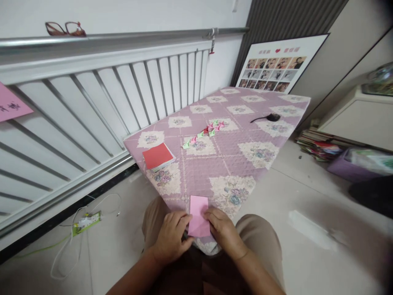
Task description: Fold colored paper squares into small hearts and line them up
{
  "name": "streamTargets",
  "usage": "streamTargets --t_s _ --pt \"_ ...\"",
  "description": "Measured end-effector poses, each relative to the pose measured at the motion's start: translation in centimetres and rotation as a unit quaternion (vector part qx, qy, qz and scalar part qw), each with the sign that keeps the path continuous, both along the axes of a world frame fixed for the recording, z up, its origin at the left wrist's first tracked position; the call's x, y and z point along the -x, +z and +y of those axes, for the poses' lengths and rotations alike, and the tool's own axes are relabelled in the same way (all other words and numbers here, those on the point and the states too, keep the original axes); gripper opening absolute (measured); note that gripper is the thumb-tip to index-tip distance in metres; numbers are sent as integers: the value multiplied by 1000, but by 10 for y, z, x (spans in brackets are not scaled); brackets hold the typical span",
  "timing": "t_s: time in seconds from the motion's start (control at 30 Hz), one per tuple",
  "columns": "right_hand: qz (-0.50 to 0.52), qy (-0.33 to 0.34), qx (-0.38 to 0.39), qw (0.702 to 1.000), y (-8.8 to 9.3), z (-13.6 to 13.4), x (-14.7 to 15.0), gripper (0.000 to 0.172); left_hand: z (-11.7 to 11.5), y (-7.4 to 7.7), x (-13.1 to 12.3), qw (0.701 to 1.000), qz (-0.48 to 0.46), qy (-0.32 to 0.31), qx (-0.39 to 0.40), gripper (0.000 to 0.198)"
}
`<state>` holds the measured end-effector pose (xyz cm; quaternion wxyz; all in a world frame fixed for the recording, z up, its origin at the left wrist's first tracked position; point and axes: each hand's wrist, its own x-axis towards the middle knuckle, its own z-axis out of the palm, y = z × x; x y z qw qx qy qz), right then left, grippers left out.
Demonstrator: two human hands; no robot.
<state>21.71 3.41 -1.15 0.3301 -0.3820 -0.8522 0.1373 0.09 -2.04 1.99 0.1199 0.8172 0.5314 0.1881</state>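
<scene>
A pink sheet of paper (199,215), folded to a narrow upright rectangle, lies at the near corner of the cloth-covered table. My left hand (174,232) grips its left edge, fingers closed with the thumb near the lower corner. On the opposite side, my right hand (225,229) pinches the right edge. Further off to the left sits a stack of coloured paper (158,155) with a red sheet on top. Small folded paper pieces (201,134) in green, pink and red lie in a loose line beyond it.
The flowered tablecloth (196,174) covers the table. A black item with a thin cord (272,117) lies towards its far right. White railing (147,86) runs along the left, with glasses (66,29) above. A power strip (87,221) with cables is on the floor.
</scene>
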Motion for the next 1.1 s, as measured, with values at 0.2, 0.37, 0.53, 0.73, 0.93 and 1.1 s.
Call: streamTargets --t_s 0.2,0.37,0.53,0.73,0.93,1.1 --pt "26 9 23 999 -1 -3 -2 29 19 -6 -6 999 -2 -2 52 35" --pt "-26 -24 47 998 4 -7 -5 17 24 -11 -15 995 -38 60 64 18" --pt "-48 -102 59 992 9 -8 -1 16 24 -10 -17 987 -24 136 78 14" --pt "-39 -164 47 985 7 -4 8 30 29 -6 -20 980 -14 167 105 16" --pt "-62 -221 42 972 9 -2 13 36 36 5 -25 973 28 177 142 19" --pt "-82 -236 47 967 12 0 14 34 41 10 -27 971 46 178 152 21"
